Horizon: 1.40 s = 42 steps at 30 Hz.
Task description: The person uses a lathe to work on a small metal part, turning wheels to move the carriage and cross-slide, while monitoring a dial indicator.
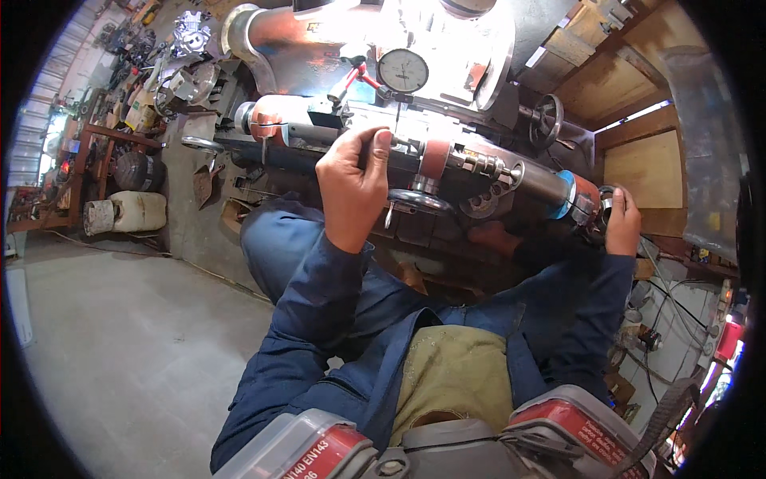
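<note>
The largest thing is the machine [279, 36], spread from 10 o'clock through 12 to 3; the thick grey bar [542, 182] lies along it towards 2 o'clock, with a blue band [566, 194] beside the red-brown collar [588, 201] at its far end. A hand wheel [420, 201] sits just off centre towards 1 o'clock. The left hand [353, 184] is raised near 11 o'clock, thumb and forefinger close together by the rod under the gauge; I cannot tell whether they pinch it. At 3 o'clock the right hand [624, 222] has its fingers curled at the collar's outer end, grip strength unclear. The round gauge [403, 70] stands at 12 o'clock beside a red arm [359, 77]. A bump from the left fingers could upset its reading; turning parts could pinch them. Fine dial marks are too small to read; the clear cases [315, 449] at 7 o'clock and 5 o'clock bear pale lettering on red labels.
</note>
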Each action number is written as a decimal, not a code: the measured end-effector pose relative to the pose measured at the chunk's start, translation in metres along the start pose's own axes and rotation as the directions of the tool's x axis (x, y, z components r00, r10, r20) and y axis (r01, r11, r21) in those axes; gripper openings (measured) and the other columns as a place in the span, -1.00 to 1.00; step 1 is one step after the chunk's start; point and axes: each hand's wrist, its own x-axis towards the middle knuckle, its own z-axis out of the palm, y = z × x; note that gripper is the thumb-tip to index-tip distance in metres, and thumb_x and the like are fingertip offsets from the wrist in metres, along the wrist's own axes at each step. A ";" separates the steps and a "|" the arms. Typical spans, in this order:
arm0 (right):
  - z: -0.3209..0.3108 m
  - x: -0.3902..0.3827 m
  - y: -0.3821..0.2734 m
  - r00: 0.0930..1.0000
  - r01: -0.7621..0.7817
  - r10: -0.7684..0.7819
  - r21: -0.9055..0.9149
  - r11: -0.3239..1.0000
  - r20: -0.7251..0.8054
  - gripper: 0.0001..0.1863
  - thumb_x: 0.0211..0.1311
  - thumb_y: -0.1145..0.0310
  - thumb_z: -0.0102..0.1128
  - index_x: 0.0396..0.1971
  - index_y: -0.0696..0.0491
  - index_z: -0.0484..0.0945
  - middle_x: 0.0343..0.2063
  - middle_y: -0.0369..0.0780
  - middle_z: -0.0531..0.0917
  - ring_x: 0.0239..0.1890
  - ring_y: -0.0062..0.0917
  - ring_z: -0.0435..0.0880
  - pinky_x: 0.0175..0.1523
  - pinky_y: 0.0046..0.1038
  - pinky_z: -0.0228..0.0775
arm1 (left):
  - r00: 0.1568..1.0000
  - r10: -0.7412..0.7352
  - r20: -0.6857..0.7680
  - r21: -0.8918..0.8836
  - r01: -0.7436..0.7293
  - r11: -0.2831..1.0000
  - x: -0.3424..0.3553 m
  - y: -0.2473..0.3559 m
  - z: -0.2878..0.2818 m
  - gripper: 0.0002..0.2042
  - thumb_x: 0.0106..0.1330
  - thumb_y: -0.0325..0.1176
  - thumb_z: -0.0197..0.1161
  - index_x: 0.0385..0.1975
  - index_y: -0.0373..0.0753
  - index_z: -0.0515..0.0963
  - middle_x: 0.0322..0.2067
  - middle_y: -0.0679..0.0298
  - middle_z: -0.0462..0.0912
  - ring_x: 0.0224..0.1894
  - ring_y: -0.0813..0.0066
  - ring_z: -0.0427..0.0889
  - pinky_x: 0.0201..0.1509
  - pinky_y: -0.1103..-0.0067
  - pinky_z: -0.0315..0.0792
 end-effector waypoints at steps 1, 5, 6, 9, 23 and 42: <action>0.002 -0.003 -0.003 1.000 0.000 0.000 0.003 1.000 0.010 -0.52 0.44 0.13 -0.10 0.09 0.23 0.45 -0.05 0.08 0.61 0.04 -0.11 0.58 0.14 -0.31 0.36 | 1.000 -0.006 -0.001 0.009 0.006 1.000 0.000 -0.002 0.000 -0.84 0.32 -0.40 0.25 -0.30 -0.40 0.62 -0.48 0.08 0.65 -0.41 0.44 0.65 -0.33 0.55 0.47; 0.012 -0.022 -0.013 0.984 0.063 -0.068 -0.035 0.997 -0.162 -0.53 0.45 0.11 -0.12 0.08 0.18 0.48 -0.04 0.04 0.61 0.04 -0.11 0.59 0.12 -0.28 0.38 | 0.996 0.072 0.049 0.054 -0.075 0.996 -0.002 -0.007 0.006 -0.84 0.29 -0.44 0.26 -0.27 -0.42 0.62 -0.41 0.00 0.67 -0.39 0.27 0.69 -0.28 0.52 0.49; 0.016 -0.027 -0.014 0.971 0.058 -0.066 -0.042 0.997 -0.232 -0.53 0.45 0.12 -0.13 0.09 0.17 0.48 -0.03 0.03 0.61 0.03 -0.11 0.59 0.11 -0.28 0.39 | 0.995 0.075 0.066 0.071 -0.079 0.994 -0.003 -0.006 0.007 -0.83 0.30 -0.44 0.26 -0.25 -0.43 0.63 -0.40 0.05 0.69 -0.37 0.38 0.67 -0.26 0.56 0.49; 0.026 -0.038 -0.015 0.935 0.068 -0.067 -0.007 0.998 -0.348 -0.54 0.45 0.13 -0.16 0.10 0.16 0.47 -0.01 0.02 0.60 0.04 -0.11 0.58 0.13 -0.27 0.38 | 0.993 0.070 0.097 0.100 -0.080 0.992 -0.004 -0.006 0.009 -0.83 0.30 -0.44 0.26 -0.24 -0.43 0.63 -0.38 0.08 0.70 -0.36 0.48 0.66 -0.25 0.59 0.49; 0.043 -0.046 -0.008 0.875 0.138 -0.121 0.002 0.990 -0.469 -0.47 0.43 0.08 -0.20 0.13 0.19 0.43 -0.02 0.08 0.56 0.04 -0.05 0.55 0.13 -0.21 0.35 | 0.985 0.111 0.136 0.457 -0.161 0.875 -0.006 0.010 0.020 -0.88 0.08 -0.41 0.32 -0.44 -0.31 0.62 -0.46 0.05 0.65 -0.41 0.11 0.66 -0.33 0.40 0.50; 0.036 -0.049 -0.011 0.887 0.173 -0.153 0.006 0.985 -0.435 -0.47 0.46 0.05 -0.21 0.15 0.18 0.41 0.02 0.07 0.56 0.06 -0.09 0.55 0.14 -0.27 0.35 | 0.922 0.161 0.353 0.341 -0.287 0.895 0.005 0.007 0.004 -0.93 0.25 -0.50 0.19 -0.38 -0.37 0.50 -0.43 -0.02 0.58 -0.35 -0.06 0.59 -0.29 0.29 0.46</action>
